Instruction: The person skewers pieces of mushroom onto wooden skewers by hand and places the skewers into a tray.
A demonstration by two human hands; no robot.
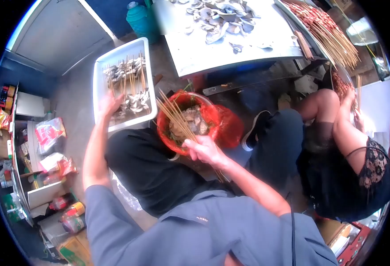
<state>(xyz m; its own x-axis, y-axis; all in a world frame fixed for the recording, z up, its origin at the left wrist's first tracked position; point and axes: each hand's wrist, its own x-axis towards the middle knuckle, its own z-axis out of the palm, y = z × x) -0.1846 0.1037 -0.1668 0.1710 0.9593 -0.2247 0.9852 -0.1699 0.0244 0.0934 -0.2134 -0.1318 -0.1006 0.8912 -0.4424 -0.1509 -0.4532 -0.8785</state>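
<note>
Reaching to the white tray with the left hand, bare sticks bunched in the right

The white tray [96,80] lies forward and left, its long axis running away from the body, its near end just beyond the left knee [128,148]. The left hand [110,106] is the nearer one, over the tray's near left part beside the loaded skewers [132,84], which lie roughly lengthwise. Its fingers are slightly parted; whether they pinch a stick, I cannot tell. The right hand [203,150] is closed around the bare sticks [177,116], which slant forward and left across the red-lined bucket [163,128], far ends towards the tray's right rim. That bucket stands between right hand and tray. Sideways room opens over the grey floor [77,106] on the tray's left; ahead on the right, the white table [257,60] hems things in, and a co-worker's hand [348,94] is well apart
</note>
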